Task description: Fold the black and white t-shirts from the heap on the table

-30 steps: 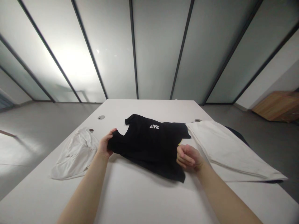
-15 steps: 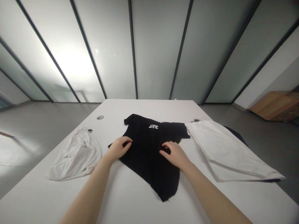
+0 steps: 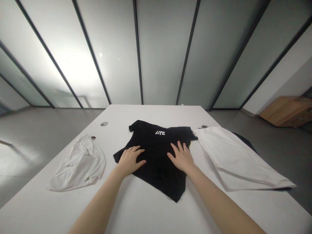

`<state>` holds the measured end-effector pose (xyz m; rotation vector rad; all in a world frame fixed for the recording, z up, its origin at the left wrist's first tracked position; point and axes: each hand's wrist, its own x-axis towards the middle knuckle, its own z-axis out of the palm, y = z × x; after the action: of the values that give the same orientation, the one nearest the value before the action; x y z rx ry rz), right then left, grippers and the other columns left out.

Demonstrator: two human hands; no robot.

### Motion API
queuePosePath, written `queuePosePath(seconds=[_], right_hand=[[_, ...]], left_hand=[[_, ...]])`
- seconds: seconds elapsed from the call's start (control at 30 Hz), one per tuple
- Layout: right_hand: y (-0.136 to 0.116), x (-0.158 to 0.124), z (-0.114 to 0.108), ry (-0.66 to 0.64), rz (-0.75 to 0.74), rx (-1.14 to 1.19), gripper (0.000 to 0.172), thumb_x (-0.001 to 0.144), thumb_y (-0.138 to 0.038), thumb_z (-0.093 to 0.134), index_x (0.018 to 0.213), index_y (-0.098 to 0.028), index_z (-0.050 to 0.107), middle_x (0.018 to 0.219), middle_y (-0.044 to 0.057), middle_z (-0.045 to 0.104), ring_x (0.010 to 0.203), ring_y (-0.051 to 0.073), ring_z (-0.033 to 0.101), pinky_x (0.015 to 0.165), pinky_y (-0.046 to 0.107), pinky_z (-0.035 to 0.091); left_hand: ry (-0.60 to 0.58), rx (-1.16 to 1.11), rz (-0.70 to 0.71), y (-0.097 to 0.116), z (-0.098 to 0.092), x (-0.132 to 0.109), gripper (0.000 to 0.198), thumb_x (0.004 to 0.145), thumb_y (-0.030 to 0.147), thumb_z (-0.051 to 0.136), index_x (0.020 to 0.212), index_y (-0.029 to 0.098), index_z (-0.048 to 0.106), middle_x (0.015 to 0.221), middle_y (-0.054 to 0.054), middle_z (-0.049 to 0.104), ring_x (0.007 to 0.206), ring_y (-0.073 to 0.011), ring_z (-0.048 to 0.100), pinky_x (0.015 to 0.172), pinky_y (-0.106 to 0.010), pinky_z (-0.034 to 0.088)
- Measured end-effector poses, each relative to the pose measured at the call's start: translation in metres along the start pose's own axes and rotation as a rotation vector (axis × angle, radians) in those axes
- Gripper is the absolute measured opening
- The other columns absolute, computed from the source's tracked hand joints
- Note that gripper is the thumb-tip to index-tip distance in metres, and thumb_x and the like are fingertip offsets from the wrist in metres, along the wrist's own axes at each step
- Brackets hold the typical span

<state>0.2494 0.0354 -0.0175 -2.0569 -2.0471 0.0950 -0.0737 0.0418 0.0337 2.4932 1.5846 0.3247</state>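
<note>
A black T-shirt (image 3: 158,162) with white lettering lies spread on the white table (image 3: 141,208), its lower edge slanting to a corner on the near side. My left hand (image 3: 131,158) rests on the left part of the shirt with its fingers spread. On the right part lies my right hand (image 3: 180,156), also with fingers apart. Neither hand grips the cloth. A bit of yellow shows at the shirt's right edge, beyond my right hand.
Left of the shirt lies a crumpled white cloth (image 3: 79,164). At the right, folded white garments (image 3: 239,159) are stacked over something dark that sticks out behind. Round cable holes (image 3: 104,123) sit in the tabletop. Frosted glass panels (image 3: 161,52) stand beyond the table.
Both hands have gone from curled fingers to spread fingers lying on the shirt. My left hand has shifted right. The shirt's near corner has drawn up slightly, away from me.
</note>
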Motion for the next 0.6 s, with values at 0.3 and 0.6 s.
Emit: queuePosePath(seconds=[0.3,0.6], right_hand=[[0.011,0.052,-0.017,-0.119,-0.112,-0.067,0.075,0.104,-0.065,0.045,0.166,-0.023,0.042,0.176,0.014,0.028,0.161,0.042,0.025,0.129,0.053,0.022],[0.021,0.100,-0.027,0.089,-0.141,-0.086,0.068,0.102,-0.052,0.056,0.159,-0.016,0.050,0.171,0.019,0.037,0.159,0.043,0.027,0.127,0.057,0.022]], left_hand=[[-0.012,0.117,-0.121,0.008,0.022,0.018,0.067,0.103,0.065,0.050,0.163,0.036,0.047,0.174,-0.008,0.036,0.160,-0.0398,0.030,0.124,-0.057,0.033],[0.041,0.149,-0.208,0.002,0.035,0.073,0.068,0.105,0.068,0.041,0.164,0.035,0.046,0.173,-0.009,0.038,0.160,-0.0397,0.031,0.123,-0.055,0.033]])
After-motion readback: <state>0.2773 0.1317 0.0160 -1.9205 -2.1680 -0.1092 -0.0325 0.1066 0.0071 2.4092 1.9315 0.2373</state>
